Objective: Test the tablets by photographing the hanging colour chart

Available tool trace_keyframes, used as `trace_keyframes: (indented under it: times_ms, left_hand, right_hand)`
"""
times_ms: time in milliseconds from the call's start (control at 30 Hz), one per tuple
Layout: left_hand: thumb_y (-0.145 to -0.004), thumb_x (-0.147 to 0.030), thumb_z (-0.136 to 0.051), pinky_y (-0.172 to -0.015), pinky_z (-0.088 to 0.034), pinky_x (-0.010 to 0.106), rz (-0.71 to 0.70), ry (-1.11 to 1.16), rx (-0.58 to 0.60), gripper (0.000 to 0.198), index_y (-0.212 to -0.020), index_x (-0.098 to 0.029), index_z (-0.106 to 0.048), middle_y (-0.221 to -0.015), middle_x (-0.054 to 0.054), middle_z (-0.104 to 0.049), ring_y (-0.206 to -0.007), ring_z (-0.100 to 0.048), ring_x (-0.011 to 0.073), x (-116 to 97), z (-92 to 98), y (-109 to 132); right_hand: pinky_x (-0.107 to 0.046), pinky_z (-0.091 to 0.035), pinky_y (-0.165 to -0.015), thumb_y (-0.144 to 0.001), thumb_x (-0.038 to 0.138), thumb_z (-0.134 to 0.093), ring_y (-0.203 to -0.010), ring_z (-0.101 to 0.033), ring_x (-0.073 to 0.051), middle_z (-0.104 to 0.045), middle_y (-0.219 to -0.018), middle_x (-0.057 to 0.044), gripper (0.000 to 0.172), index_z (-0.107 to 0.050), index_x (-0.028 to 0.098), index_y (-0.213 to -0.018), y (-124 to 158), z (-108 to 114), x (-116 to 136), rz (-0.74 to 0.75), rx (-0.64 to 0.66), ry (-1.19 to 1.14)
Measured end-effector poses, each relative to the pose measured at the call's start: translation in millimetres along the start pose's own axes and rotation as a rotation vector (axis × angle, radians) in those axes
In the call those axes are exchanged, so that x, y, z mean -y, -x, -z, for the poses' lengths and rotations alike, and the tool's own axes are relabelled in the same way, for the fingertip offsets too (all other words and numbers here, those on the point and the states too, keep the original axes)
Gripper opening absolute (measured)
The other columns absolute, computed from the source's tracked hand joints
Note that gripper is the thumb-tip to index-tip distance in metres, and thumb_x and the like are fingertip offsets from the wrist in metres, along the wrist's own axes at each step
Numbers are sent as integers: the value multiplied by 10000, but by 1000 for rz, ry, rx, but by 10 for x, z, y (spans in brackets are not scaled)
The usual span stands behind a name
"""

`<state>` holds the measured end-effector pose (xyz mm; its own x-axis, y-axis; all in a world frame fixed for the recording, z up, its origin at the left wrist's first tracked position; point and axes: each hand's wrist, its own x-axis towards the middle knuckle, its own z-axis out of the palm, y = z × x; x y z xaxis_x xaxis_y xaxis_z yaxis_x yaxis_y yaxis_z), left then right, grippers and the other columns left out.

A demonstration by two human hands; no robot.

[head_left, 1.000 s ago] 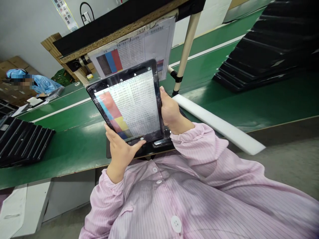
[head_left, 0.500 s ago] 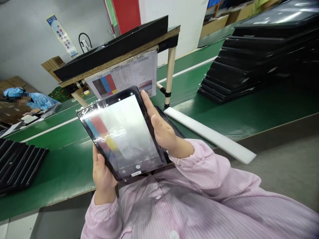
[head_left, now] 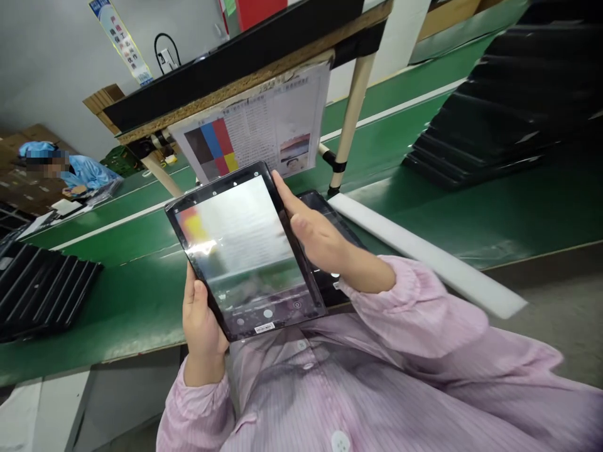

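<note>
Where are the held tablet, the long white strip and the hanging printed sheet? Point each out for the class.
Tablet (head_left: 246, 258): head view, middle of its lit screen.
White strip (head_left: 426, 255): head view, midway along its length.
Printed sheet (head_left: 258, 129): head view, its printed text.

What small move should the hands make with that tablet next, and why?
Perhaps the left hand and right hand should tilt the black rectangular tablet slightly: a bright glare streak lies on its lit screen, just by the blurred red and yellow patches.
</note>
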<state>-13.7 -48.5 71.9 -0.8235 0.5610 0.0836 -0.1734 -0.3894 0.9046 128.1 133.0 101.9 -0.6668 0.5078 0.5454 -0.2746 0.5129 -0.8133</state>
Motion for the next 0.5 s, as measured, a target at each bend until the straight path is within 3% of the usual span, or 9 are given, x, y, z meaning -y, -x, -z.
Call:
trace_keyframes:
  times_ms: [67, 167, 233, 333, 400, 500]
  left_hand:
    - [-908, -424, -687, -1023, -548, 361, 65, -18, 30, 482, -1380, -363, -608, -1355, 26, -690, -1165, -694, 212, -100, 47, -55]
    - [-900, -368, -698, -1017, -553, 351, 181, -80, 47, 496, -1386, -327, -610, -1323, 40, -709, -1082, -729, 202, -241, 189, -233]
    - [-877, -326, -716, -974, -579, 361, 264, -128, 16, 539, -1402, -309, -596, -1264, 45, -738, -1001, -752, 202, -273, 304, -396]
    - [-858, -306, -708, -966, -583, 405, 380, -222, 20, 601, -1439, -275, -556, -1222, 57, -755, -995, -753, 227, -199, 436, -642]
    - [-879, -363, -665, -1003, -559, 444, 380, -390, 80, 569, -1422, -218, -573, -1237, 93, -744, -1076, -731, 265, -119, 486, -771]
    - [-955, -505, -498, -1098, -476, 507, 250, -667, 102, 559, -1365, -143, -615, -1294, 157, -706, -1228, -658, 318, -64, 527, -865]
  right_hand:
    - [-486, -338, -1228, -924, 814, -294, -1482, -385, -299, -418, -1596, -23, 943, 12, 289, -1646, -14, 91, -3, -85, 33, -22]
    - [-500, -475, -1106, -930, 805, -305, -1362, -537, -293, -427, -1583, -103, 979, 94, 252, -1633, 56, 337, -20, -262, -55, 40]
    - [-508, -454, -1123, -968, 729, -341, -1349, -549, -296, -476, -1548, -107, 872, -141, 216, -1643, 166, 540, -62, -403, -125, 205]
    - [-494, -316, -1227, -1005, 551, -409, -1404, -491, -304, -552, -1481, -91, 617, -557, 166, -1463, 373, 786, -184, -620, -163, 512]
    - [-459, -278, -1249, -1008, 482, -427, -1439, -448, -306, -538, -1491, -95, 562, -608, 138, -1414, 504, 866, -291, -748, -164, 605]
    - [-397, -228, -1274, -1001, 459, -451, -1477, -396, -279, -469, -1548, -83, 592, -531, 125, -1484, 669, 867, -454, -831, -173, 542]
